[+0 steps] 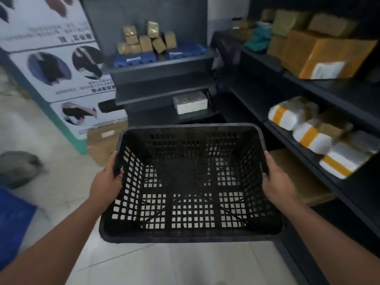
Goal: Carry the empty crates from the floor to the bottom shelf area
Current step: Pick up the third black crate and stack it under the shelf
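I hold an empty black plastic crate (191, 231) with lattice walls and floor in front of me, above the tiled floor. My left hand (107, 179) grips its left rim, fingers curled inside the wall. My right hand (275, 179) grips the right rim the same way. Through the crate's floor the pale tiles show. The dark shelving unit (162, 99) stands straight ahead, and its bottom shelf area (197, 118) lies just beyond the crate's far edge.
A second dark shelf run (308, 130) along the right holds cardboard boxes (320, 52) and white parcels with orange tape (312, 134). A printed poster board (61, 68) leans at left, flat cardboard (102, 145) below it. A blue object (12, 223) sits at far left.
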A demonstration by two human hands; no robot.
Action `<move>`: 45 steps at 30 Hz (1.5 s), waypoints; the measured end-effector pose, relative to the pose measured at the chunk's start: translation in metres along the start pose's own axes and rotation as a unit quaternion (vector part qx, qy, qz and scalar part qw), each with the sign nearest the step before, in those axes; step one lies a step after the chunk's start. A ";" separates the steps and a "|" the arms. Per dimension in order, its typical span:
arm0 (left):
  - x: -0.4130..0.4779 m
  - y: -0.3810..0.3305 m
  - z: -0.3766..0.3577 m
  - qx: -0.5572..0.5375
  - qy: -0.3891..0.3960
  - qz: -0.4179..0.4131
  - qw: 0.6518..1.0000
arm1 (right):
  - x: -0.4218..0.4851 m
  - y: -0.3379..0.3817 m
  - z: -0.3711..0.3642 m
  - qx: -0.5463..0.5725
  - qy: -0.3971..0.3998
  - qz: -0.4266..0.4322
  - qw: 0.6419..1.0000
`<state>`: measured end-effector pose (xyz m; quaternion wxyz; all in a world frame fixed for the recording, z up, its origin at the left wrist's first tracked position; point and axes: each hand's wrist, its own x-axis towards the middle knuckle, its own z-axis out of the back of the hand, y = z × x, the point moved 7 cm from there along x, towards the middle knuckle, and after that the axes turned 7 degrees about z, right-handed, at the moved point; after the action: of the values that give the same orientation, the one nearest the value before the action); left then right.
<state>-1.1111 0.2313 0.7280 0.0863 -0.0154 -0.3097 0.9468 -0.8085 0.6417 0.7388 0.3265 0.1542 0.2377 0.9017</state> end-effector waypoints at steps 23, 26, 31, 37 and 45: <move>0.466 0.013 -0.166 0.005 0.056 0.095 0.994 | 0.481 0.065 -0.235 -0.040 0.091 -0.006 0.995; 0.501 0.017 -0.203 0.023 0.058 0.121 0.991 | 0.534 0.049 -0.274 -0.040 0.118 0.005 0.992; 0.542 0.025 -0.246 0.040 0.045 0.149 0.987 | 0.601 0.036 -0.329 -0.029 0.165 0.031 0.985; 0.567 0.033 -0.284 0.050 0.061 0.176 0.981 | 0.645 0.024 -0.371 -0.045 0.195 0.021 0.980; 0.582 0.035 -0.307 0.047 0.089 0.175 0.979 | 0.651 0.003 -0.402 -0.066 0.191 -0.001 0.979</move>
<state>-1.6643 0.4833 0.4730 -0.0532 -0.1497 -0.2482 0.9556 -1.4653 0.9389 0.4831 0.2857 -0.0435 0.2358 0.9278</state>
